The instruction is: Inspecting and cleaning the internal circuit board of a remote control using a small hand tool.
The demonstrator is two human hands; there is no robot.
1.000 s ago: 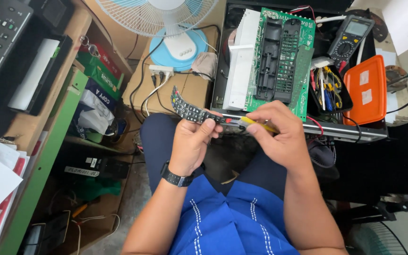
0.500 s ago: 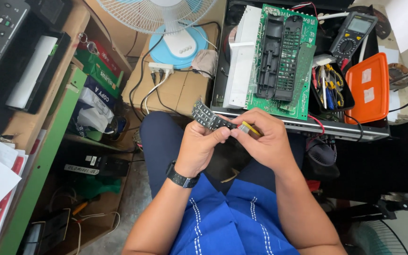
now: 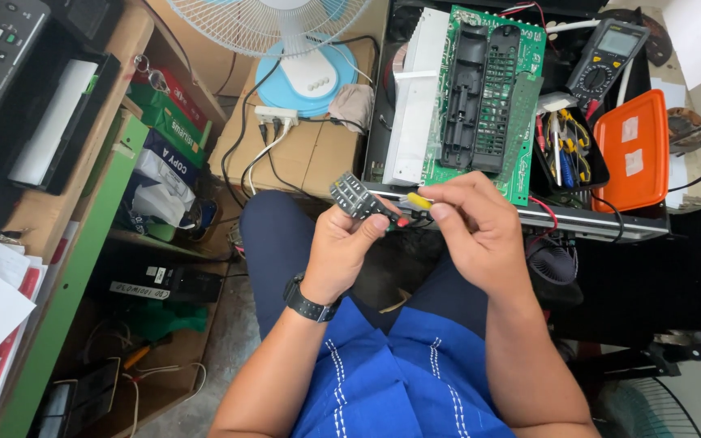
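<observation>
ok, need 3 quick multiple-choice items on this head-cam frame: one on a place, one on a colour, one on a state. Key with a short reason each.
1. Where does the green circuit board lie?
A. in the open black chassis ahead of the hands
B. on the wooden shelf at the side
C. on the person's lap

2. What colour is the flat lid beside the tool tray?
A. blue
B. orange
C. white

3. How is the small dark keypad strip held?
A. lying loose on the cardboard box
B. gripped in the left hand, with the right hand pinching a yellow-handled tool at it
C. clamped in a vise

Key: 1 A, the board sits inside the chassis frame. 2 B, the lid is plainly orange. 3 B, both hands meet at the strip above the lap.
</observation>
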